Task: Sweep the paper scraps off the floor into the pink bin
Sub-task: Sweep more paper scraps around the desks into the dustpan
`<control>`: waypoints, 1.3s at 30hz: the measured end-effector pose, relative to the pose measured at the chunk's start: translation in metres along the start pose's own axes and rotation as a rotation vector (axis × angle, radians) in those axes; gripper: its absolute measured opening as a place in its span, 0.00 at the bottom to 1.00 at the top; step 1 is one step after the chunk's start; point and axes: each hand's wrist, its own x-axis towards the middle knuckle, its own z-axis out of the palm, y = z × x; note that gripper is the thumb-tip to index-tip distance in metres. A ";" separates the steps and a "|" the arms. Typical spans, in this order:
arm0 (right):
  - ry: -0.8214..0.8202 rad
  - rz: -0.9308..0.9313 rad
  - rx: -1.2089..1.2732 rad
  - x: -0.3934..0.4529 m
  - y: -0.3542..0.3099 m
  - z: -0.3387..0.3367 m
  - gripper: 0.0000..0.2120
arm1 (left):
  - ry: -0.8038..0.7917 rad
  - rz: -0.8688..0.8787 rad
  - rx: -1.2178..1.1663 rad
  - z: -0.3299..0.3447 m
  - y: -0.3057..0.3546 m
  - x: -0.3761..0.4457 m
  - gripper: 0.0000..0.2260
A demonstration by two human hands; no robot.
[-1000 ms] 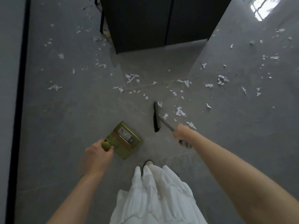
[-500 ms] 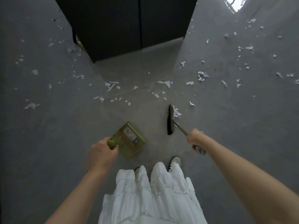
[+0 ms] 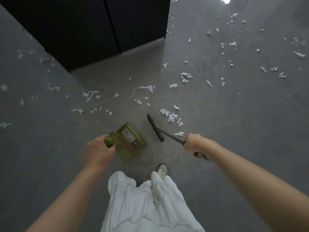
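Note:
My left hand grips the round green handle of an olive dustpan, which is low over the grey floor in front of my feet. My right hand holds the thin handle of a small broom; its dark brush head lies on the floor just right of the dustpan. A clump of white paper scraps sits right beside the brush head, with one scrap close to the handle. More scraps are strewn across the floor ahead and to both sides. No pink bin is in view.
A tall black cabinet stands on the floor straight ahead. My white skirt and one shoe fill the bottom centre. Scraps thicken toward the far right, and a bright reflection shows at the top.
My view has moved right and forward. The brush head has swung from upright to slanted, with its near end closer to the dustpan. Both hands keep their holds.

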 end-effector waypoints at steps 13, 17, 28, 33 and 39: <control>0.043 0.103 -0.024 0.027 0.072 -0.031 0.14 | 0.020 0.020 0.037 0.010 0.054 0.032 0.08; 0.065 0.021 -0.054 0.029 0.062 -0.041 0.15 | 0.004 0.044 0.055 0.011 0.069 0.049 0.08; -0.070 -0.028 0.129 0.049 0.000 -0.086 0.11 | -0.041 0.053 0.082 0.004 0.091 0.092 0.05; -0.069 0.080 0.247 0.061 0.000 -0.094 0.09 | -0.069 0.073 0.082 0.004 0.100 0.109 0.04; 0.014 0.184 0.331 0.078 0.030 -0.114 0.15 | -0.086 0.118 0.086 0.004 0.115 0.136 0.03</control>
